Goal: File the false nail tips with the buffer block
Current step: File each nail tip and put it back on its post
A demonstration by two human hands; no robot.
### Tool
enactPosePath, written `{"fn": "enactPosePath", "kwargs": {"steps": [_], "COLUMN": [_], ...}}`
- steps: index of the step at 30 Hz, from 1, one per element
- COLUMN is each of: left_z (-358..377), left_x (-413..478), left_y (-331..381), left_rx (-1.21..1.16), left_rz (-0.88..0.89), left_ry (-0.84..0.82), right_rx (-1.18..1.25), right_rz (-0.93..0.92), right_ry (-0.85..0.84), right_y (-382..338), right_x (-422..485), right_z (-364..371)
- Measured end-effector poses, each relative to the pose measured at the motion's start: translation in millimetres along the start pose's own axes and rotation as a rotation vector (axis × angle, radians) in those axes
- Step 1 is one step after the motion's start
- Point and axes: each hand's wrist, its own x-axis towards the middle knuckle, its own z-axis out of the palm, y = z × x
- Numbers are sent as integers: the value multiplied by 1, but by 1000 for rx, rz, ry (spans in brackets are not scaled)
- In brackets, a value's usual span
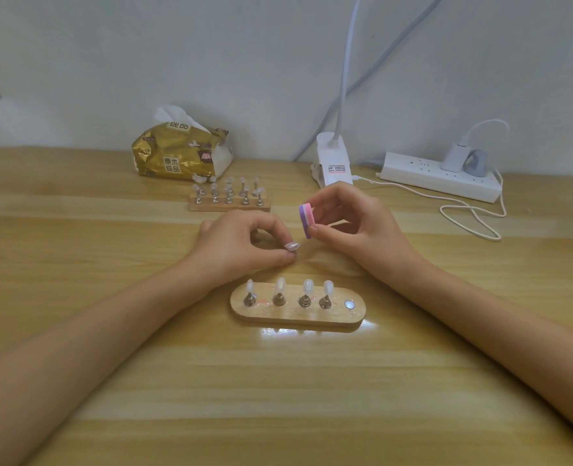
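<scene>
Forearms enter from both lower corners over the wooden table (278,398), nearest the lens.

Far left, against the wall: gold tissue pack (181,153), one tissue standing out of the top. Just in front of it: rear wooden rack (228,207) carrying two rows of small metal stands with pale tips. Count uncertain, blurred.

Centre: left hand (241,245) lies low over the table. Thumb and index finger are curled together and pinch one nail tip (292,245), glossy face up. Whatever sits beneath the tip is hidden by the fingers. Remaining fingers are tucked under.

Near edge, between the forearms: oval wooden holder (295,319) with four mounted tips (280,284) upright on metal cones. One bare round metal disc (349,304) sits at its right end.

Buffer block (306,220), pink and purple layers, stands on edge above and just right of the pinched nail tip. Contact between the two cannot be confirmed.

Right hand (355,227) pinches the block, thumb at its lower end and fingertips at its upper end, fingers curled.

Behind that hand: white lamp clamp (334,161), its stem rising out of view.

Far right: white power strip (440,178) with a charger (453,158) plugged in. White cable (470,213) lies looped on the table.
</scene>
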Motion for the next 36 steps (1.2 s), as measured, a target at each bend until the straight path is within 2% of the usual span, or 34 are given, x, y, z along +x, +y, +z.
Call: {"fn": "enactPosePath", "kwargs": {"steps": [6, 16, 22, 32, 36], "left_z": [1, 1, 0, -1, -1], "left_x": [-1, -1, -1, -1, 0], "left_y": [-1, -5, -5, -6, -6], "left_rx": [-40, -54, -120, -152, -143], "left_rz": [65, 52, 36, -4, -6], "left_ry": [56, 45, 30, 12, 8], "right_rx": [-76, -202, -226, -181, -228], "right_rz": [-72, -241, -278, -224, -309], "right_ry": [-19, -61, -71, -97, -93], "right_y": [-4, -4, -2, 1, 1], "right_x": [-3, -4, -5, -3, -3], "right_z": [5, 7, 7, 5, 5]}}
